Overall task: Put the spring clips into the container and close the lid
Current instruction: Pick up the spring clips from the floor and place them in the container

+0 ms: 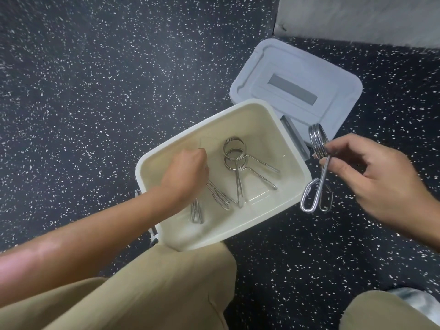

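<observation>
A cream plastic container (262,211) stands open on the dark speckled floor. Its grey lid (295,75) lies flat just behind it. Inside lie steel spring clips; two of them (238,160) rest with coils near the middle. My left hand (188,172) reaches down into the container's left side, fingers closed over another clip (215,195) whose handles stick out below the hand. My right hand (378,177) hovers right of the container, pinching a spring clip (317,172) at its coil, handles hanging down over the rim's right edge.
My knees in tan trousers (166,289) fill the bottom of the view, one touching the container's near corner. A pale wall base (357,17) runs along the top right. Speckled floor (95,91) surrounds everything.
</observation>
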A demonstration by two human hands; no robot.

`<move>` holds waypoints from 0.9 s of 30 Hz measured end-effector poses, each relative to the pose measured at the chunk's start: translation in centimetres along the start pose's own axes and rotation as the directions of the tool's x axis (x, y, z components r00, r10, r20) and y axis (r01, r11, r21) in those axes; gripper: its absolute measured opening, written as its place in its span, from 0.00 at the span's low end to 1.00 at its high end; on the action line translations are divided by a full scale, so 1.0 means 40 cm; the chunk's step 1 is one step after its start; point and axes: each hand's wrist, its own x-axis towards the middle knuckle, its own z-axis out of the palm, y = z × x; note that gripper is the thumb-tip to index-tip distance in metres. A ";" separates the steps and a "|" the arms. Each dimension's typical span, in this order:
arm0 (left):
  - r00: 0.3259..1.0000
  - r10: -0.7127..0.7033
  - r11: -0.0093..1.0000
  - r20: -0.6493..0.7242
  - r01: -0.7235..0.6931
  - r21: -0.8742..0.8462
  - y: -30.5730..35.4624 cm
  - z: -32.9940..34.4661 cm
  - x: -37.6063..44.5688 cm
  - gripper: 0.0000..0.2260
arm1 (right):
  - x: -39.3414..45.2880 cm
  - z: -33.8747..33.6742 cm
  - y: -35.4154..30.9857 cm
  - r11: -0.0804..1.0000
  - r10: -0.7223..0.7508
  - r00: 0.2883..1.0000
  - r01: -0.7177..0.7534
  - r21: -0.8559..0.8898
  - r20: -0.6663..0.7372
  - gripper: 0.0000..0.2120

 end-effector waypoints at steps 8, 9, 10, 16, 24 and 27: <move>0.998 -0.033 0.998 0.047 0.036 -0.059 -0.028 -0.002 -0.012 0.08 | 0.009 -0.003 -0.090 0.970 -0.231 0.972 0.233 -0.062 0.038 0.08; 0.997 -0.045 0.996 0.057 0.049 -0.072 -0.030 -0.005 -0.015 0.08 | 0.016 0.000 -0.101 0.960 -0.265 0.962 0.270 -0.073 0.070 0.08; 0.997 -0.053 0.995 0.065 0.058 -0.085 -0.030 -0.010 -0.020 0.08 | 0.023 0.004 -0.112 0.948 -0.295 0.950 0.304 -0.090 0.102 0.09; 0.998 0.043 0.996 -0.053 -0.047 -0.081 -0.044 -0.043 -0.062 0.10 | 0.059 0.039 -0.185 0.812 -0.431 0.843 0.518 -0.270 0.322 0.10; 0.981 0.095 0.988 -0.169 -0.113 -0.105 -0.070 -0.106 -0.109 0.15 | 0.149 0.167 -0.226 0.583 -0.395 0.773 0.629 -0.514 0.497 0.02; 0.978 0.099 0.986 -0.181 -0.121 -0.116 -0.072 -0.116 -0.118 0.16 | 0.189 0.230 -0.194 0.502 -0.348 0.775 0.629 -0.594 0.527 0.07</move>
